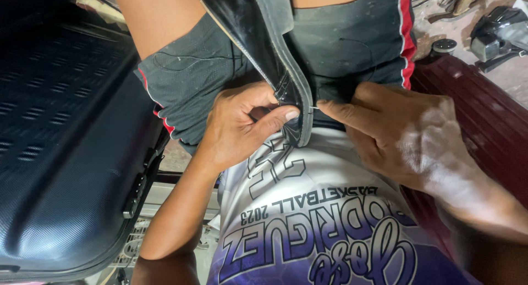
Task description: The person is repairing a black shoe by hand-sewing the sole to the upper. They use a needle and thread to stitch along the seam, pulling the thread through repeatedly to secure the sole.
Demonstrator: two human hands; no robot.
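Note:
A black shoe (258,43) with a grey sole lies sole-up between my knees, over my dark shorts (352,48). My left hand (242,125) pinches the shoe's end, thumb pressed on the edge of the sole. My right hand (396,131) comes in from the right, its fingertips pinching a thin metal needle (314,107) that enters the sole's rim. The two hands nearly touch at the shoe's edge.
A dark hard-shell suitcase (66,142) with a lock fills the left side. A dark red ribbed surface (489,120) lies at the right. Tools and a metal part (495,35) rest on the ground at the top right. My white and purple jersey (319,224) fills the bottom.

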